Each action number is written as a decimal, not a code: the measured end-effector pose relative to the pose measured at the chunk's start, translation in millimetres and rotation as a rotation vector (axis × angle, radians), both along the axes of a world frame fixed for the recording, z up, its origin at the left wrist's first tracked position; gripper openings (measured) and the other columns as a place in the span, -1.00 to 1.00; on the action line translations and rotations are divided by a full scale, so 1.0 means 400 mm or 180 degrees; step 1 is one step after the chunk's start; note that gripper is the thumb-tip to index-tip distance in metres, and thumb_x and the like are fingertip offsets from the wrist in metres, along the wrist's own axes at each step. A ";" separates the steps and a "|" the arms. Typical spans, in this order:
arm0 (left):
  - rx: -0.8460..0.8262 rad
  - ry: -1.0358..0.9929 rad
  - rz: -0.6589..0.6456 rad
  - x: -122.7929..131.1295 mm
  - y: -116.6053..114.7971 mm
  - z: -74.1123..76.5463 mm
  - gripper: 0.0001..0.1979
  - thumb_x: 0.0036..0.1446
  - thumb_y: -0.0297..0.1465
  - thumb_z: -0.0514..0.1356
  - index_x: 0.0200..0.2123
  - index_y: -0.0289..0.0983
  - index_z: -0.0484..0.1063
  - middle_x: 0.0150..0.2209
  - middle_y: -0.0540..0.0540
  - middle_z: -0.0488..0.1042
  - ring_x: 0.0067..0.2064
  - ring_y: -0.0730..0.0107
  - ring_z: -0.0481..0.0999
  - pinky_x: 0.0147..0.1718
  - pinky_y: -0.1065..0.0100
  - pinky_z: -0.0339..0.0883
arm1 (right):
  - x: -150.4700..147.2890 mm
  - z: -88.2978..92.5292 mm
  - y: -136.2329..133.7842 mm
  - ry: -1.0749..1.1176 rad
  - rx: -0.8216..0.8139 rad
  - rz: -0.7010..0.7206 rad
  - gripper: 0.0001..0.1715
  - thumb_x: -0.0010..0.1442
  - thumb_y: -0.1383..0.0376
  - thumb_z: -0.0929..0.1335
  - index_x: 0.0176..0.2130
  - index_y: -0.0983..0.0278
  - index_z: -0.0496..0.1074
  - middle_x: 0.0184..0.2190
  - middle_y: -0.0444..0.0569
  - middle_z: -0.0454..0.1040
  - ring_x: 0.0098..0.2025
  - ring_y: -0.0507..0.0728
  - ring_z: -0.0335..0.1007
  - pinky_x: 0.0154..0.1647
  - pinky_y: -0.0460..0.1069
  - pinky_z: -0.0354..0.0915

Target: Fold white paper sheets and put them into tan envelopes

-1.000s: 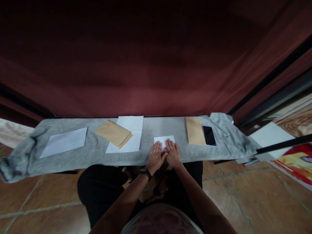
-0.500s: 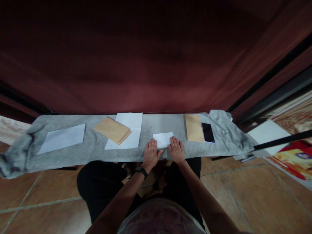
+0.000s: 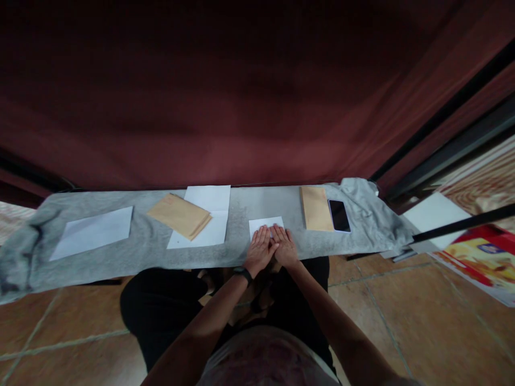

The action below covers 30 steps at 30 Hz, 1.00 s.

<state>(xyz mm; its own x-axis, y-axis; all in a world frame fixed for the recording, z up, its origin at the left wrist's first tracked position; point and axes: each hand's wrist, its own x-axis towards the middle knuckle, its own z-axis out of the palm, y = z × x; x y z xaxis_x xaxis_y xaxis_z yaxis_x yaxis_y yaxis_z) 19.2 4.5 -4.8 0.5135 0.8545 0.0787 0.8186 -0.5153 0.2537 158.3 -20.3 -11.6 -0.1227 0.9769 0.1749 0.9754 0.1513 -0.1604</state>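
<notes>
A small white sheet of paper (image 3: 262, 221), which looks folded, lies flat on the grey cloth in front of me. My left hand (image 3: 259, 249) rests on its near left part with the fingers stretched out flat. Beside it, my right hand (image 3: 285, 246) lies flat on the near right part, fingers extended. The two hands touch or nearly touch at the thumbs, and they cover the near edge of the paper. Neither hand grips anything.
Left of my hands, brown envelopes (image 3: 177, 214) lie across a creased white sheet (image 3: 219, 228). Another white sheet (image 3: 94, 231) is farther left. To the right are a brown envelope (image 3: 316, 209) and a phone (image 3: 340, 216). Grey cloth (image 3: 153, 254) covers the narrow table.
Both hands have slid inward over the small paper, from its side edges to its middle, and now lie close together. The view has shifted slightly.
</notes>
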 end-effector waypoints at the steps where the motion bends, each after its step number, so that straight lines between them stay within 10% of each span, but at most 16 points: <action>1: 0.0026 0.0007 0.0028 -0.005 0.003 -0.003 -0.27 0.43 -0.06 -0.16 0.42 -0.49 0.02 0.45 -0.34 0.04 0.49 0.12 -0.07 0.43 0.04 -0.07 | 0.002 -0.003 0.000 0.0008 0.0039 -0.0029 -0.41 0.47 0.27 0.12 0.40 0.28 0.17 0.43 0.06 0.15 0.44 0.22 0.06 0.44 0.20 -0.08; 30: 0.0161 0.0084 0.0045 -0.052 0.069 0.002 -0.38 0.40 -0.29 -0.11 0.43 -0.47 0.03 0.45 -0.33 0.06 0.49 0.11 -0.06 0.44 0.00 -0.12 | 0.002 0.000 0.087 0.0142 0.0078 0.0037 -0.39 0.49 0.20 0.12 0.40 0.37 0.15 0.40 0.15 0.20 0.43 0.23 0.07 0.42 0.23 -0.03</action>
<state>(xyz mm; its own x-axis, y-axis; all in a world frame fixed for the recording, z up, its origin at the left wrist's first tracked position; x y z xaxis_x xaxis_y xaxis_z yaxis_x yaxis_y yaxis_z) -1.7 32.2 -3.8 0.5038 0.8569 0.1088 0.8320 -0.5152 0.2059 159.0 14.7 -11.6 -0.1255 0.9708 0.2044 0.9655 0.1669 -0.1999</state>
